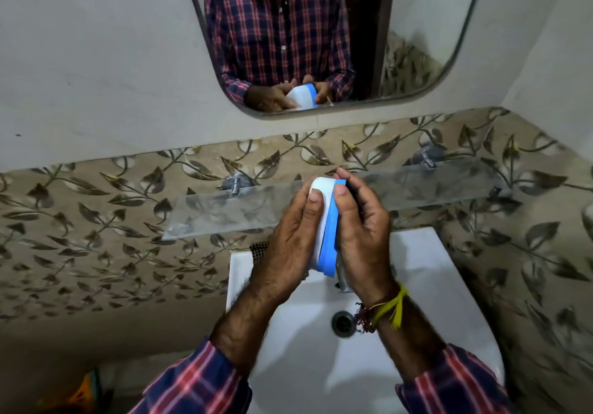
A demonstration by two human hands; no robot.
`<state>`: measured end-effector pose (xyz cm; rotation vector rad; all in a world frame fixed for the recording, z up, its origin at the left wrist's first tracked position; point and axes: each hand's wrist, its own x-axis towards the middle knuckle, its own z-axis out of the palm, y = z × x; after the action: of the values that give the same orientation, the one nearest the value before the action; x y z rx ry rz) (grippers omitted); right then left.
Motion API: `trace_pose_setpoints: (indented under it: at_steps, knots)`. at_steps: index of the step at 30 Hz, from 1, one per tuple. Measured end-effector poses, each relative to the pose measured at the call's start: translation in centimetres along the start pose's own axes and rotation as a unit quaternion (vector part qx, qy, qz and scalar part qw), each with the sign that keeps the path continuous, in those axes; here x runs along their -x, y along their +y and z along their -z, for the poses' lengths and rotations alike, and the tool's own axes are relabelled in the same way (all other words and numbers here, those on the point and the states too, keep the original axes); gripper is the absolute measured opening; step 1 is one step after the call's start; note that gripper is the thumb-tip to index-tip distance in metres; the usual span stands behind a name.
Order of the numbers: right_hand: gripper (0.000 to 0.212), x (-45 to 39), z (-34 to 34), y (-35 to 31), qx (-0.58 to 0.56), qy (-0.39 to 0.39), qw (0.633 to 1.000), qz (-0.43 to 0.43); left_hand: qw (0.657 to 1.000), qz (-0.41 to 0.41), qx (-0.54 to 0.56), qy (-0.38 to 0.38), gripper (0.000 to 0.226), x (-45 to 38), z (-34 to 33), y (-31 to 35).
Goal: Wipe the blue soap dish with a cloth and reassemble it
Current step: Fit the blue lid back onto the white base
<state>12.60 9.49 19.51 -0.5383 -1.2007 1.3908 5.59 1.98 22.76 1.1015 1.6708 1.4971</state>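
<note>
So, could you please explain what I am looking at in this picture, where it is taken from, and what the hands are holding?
There is only one picture, taken by a wide-angle camera worn on the person's head, looking forward and down. No machine is involved: these are a person's two bare hands in checked sleeves.

The left hand and the right hand grip a soap dish between them, over a white washbasin. The dish has a white part on the left-hand side and a blue part on the right-hand side, pressed together.

Behind the hands, a clear glass shelf is fixed to the leaf-patterned tiles. Above it, a mirror reflects the same person and dish. A bit of checked fabric shows at the basin's back edge; it may be the cloth, but I cannot tell.
</note>
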Motion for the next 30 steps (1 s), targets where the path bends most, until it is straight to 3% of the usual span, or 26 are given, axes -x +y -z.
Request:
trace_pose_setpoints:
  at_steps: [9,18,21,23,26,28,30]
  knots:
    - [0.038,2.0,-0.4,0.3,0.013,0.065,0.997,-0.025,0.997,0.037,0.063,-0.013,0.065,1.7,-1.2,-1.9]
    - [0.041,3.2,-0.9,0.7,0.038,0.121,0.992,-0.024,1.0,0.015,0.017,0.011,0.059,2.2,-1.9,-1.6]
    - [0.041,3.7,-1.1,0.6,0.029,0.12,0.991,-0.044,0.999,0.033,-0.003,-0.034,0.069,1.8,-1.1,-1.9]
    - [0.043,3.8,-0.8,0.4,0.036,0.06,0.996,-0.063,0.997,0.056,-0.006,-0.055,0.075,1.3,0.0,-2.0]
    - [0.063,2.9,1.0,-0.3,0.05,-0.111,0.99,-0.073,0.994,0.088,-0.023,-0.062,0.076,-0.1,1.9,-1.2]
    - [0.083,2.2,2.2,-0.8,0.079,-0.206,0.973,-0.067,0.994,0.058,-0.072,-0.062,0.07,-0.7,2.8,-0.6]
    - [0.079,1.8,2.4,-1.2,0.085,-0.234,0.968,-0.044,0.989,-0.005,-0.14,-0.055,0.07,-0.9,3.2,-0.3]
